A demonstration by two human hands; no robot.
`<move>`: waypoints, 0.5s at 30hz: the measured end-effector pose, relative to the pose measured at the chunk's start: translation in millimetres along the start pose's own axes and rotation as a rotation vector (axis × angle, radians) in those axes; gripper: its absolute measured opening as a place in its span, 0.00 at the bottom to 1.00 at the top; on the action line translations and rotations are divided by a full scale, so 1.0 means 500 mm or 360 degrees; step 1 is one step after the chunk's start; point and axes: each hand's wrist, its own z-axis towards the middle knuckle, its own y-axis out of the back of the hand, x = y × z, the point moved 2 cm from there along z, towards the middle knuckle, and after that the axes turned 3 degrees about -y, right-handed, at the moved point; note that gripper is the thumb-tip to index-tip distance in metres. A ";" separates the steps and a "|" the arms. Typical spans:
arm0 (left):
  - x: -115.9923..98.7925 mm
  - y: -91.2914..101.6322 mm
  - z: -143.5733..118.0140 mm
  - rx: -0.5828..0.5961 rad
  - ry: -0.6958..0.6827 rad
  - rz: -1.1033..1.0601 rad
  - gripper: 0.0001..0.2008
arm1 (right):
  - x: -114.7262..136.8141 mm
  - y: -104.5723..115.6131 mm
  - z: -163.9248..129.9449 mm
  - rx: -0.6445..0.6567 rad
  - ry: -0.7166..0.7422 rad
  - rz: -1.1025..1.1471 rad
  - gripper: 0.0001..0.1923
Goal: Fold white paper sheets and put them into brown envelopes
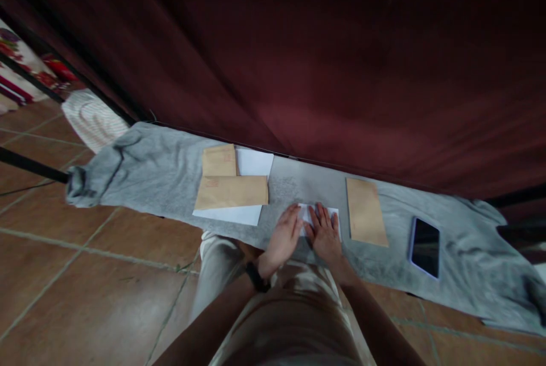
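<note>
Cloth: grey, spread across mid-frame.
Envelopes: left of centre; one more right.
Phone: far right.
Hands: we press left hand and right hand flat, fingers extended, gripping nothing.
Paper: white, centre, beneath both palms.

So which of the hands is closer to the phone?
The right hand. It rests on the white paper, with the phone further off to its right; the left hand lies on the paper's far side.
</note>
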 end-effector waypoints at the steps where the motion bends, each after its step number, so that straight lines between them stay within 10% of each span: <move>1: 0.001 -0.027 0.006 0.0094 -0.0053 0.0051 0.20 | -0.001 -0.002 -0.001 -0.0003 0.0018 -0.0020 0.30; 8: 0.080 -0.114 0.006 0.0320 -0.0533 0.1330 0.32 | -0.008 -0.022 -0.018 -0.0226 0.0123 -0.0087 0.33; 15: 0.105 -0.107 0.001 0.0225 -0.0627 0.1555 0.31 | -0.012 -0.032 -0.037 -0.0438 0.0073 -0.0033 0.31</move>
